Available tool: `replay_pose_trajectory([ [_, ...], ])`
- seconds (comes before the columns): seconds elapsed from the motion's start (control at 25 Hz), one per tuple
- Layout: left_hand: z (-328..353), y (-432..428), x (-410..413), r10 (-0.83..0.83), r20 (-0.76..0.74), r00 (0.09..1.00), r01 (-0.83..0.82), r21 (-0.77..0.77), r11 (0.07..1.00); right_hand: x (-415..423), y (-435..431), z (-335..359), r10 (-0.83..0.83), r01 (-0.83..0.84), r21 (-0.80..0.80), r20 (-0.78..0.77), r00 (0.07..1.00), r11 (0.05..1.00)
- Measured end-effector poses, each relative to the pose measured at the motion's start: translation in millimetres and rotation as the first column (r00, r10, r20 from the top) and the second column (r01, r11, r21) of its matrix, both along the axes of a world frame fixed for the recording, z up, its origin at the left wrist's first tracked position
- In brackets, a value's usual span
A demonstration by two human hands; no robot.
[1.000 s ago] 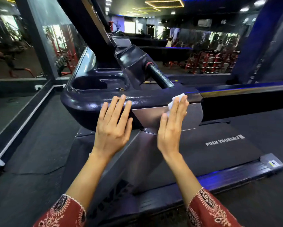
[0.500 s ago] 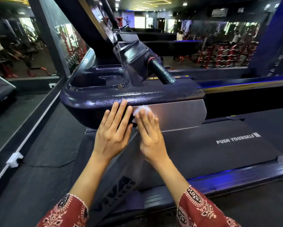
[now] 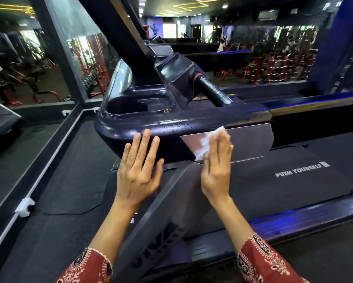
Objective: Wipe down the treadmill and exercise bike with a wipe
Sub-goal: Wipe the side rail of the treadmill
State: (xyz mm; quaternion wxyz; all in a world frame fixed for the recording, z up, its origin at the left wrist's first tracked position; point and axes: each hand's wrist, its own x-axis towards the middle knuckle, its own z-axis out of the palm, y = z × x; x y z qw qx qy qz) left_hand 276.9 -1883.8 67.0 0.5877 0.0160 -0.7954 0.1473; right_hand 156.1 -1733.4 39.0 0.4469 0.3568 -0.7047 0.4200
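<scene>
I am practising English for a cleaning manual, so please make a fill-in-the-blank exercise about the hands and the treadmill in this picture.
1. The right hand presses a white ____ against the silver panel.
2. The left hand rests on the dark console and holds ____.
3. The treadmill belt reads PUSH ____.
Missing words: wipe; nothing; YOURSELF.

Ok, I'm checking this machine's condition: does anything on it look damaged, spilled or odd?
No damage shows. The treadmill's dark console rim is speckled with droplets or residue, just above the wipe under the right hand.
</scene>
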Motion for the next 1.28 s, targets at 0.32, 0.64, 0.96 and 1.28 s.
replay_pose_trajectory([
  [0.32, 7.5, -41.0, 29.2, -0.075, -0.032, 0.997, 0.080, 0.210, 0.974, 54.4, -55.6, 43.5, 0.119, -0.080, 0.185, -0.213, 0.970, 0.980],
  [0.64, 10.6, -77.8, 39.2, -0.250, -0.013, 0.968, 0.243, 0.284, 0.928, 103.3, -119.9, 74.1, 0.110, -0.046, 0.276, -0.221, 0.969, 0.960],
  [0.96, 11.5, -107.6, 42.3, -0.385, 0.015, 0.923, 0.366, 0.280, 0.888, 114.6, -138.3, 84.9, -0.055, 0.086, 0.251, -0.127, 0.990, 0.964],
  [1.28, 13.2, -108.0, 43.1, -0.456, 0.001, 0.890, 0.434, 0.305, 0.847, 91.7, -83.3, 80.1, -0.189, 0.183, 0.065, 0.105, 0.976, 0.981],
])
